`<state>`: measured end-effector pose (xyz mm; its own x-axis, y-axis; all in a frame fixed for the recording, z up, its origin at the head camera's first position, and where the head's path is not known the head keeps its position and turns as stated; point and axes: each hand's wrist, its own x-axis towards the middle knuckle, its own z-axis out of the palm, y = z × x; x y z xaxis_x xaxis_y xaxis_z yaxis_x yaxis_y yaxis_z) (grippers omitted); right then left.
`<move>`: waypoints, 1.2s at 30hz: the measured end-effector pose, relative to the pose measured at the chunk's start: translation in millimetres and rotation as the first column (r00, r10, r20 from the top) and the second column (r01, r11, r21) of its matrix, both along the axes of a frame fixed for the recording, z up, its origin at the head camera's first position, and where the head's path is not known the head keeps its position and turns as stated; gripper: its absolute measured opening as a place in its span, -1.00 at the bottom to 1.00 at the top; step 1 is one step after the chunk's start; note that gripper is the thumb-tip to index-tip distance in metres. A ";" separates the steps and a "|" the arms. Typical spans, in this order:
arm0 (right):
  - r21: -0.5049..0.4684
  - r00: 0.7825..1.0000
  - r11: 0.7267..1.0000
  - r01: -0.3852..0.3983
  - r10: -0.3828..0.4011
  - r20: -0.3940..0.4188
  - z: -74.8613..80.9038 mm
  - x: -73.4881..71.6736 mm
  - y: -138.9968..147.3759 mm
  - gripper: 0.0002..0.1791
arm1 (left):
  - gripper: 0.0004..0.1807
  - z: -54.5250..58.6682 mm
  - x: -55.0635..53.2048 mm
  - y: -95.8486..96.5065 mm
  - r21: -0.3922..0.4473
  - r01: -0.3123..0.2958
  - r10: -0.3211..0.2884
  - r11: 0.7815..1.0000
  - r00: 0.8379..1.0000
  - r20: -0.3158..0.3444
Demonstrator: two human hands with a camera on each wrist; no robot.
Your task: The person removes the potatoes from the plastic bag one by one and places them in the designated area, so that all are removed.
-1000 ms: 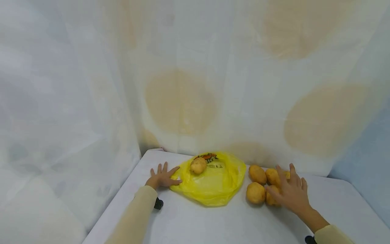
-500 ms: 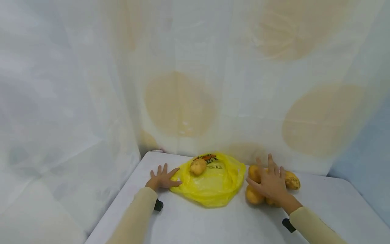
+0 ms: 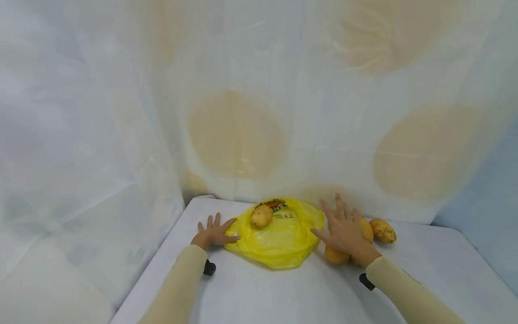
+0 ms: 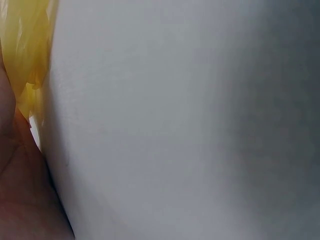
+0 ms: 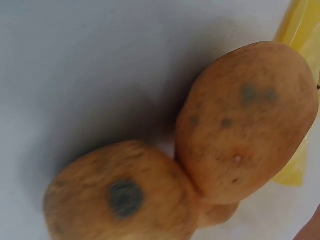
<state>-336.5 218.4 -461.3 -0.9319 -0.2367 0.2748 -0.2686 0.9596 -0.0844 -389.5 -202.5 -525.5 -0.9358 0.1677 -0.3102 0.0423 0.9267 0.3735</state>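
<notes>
A yellow plastic bag (image 3: 279,247) lies on the table, with one potato (image 3: 261,216) on its upper left part. My left hand (image 3: 215,233) rests with spread fingers at the bag's left edge, thumb and a finger touching the plastic. Over a cluster of potatoes (image 3: 336,254) to the right of the bag is my right hand (image 3: 343,228), fingers spread, hiding much of them. The right wrist view shows two potatoes (image 5: 247,122) side by side, near the yellow plastic. One mottled potato (image 3: 383,231) lies just right of the cluster.
The white-covered table (image 3: 279,297) ends at a pale sheet (image 3: 323,135) with tan spots, hanging close behind the bag. More sheeting (image 3: 73,180) stands on the left, and a bluish sheet (image 3: 485,193) on the right.
My right hand has moved left across the potatoes toward the bag, uncovering the mottled potato on the right. The left hand, the bag and the potato on it have stayed in place.
</notes>
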 end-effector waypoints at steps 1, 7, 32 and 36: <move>0.001 1.000 1.000 -0.001 0.001 0.003 0.0 -1.6 -2.7 0.08 | 0.01 -0.4 -0.3 -0.6 -0.004 -0.004 0.004 1.000 1.000 -0.003; 0.012 1.000 1.000 -0.024 0.024 -0.002 -2.3 -9.7 -19.1 0.08 | 0.03 -12.0 -8.7 -3.4 -0.003 0.004 -0.004 1.000 1.000 -0.025; 0.074 0.995 0.994 -0.080 0.075 0.067 -5.8 -25.4 -79.9 0.06 | -0.04 12.7 7.8 -0.1 -0.016 0.028 -0.028 0.999 1.000 -0.005; 0.095 0.994 0.992 -0.086 0.079 0.077 -7.7 -28.6 -84.7 0.03 | -0.02 7.7 2.6 0.1 -0.015 0.024 -0.024 1.000 1.000 -0.001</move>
<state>-365.1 133.7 -468.9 -0.9248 -0.3360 0.1785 -0.3437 0.9390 -0.0132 -386.9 -202.4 -517.7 -0.9320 0.1854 -0.3115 0.0651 0.9309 0.3593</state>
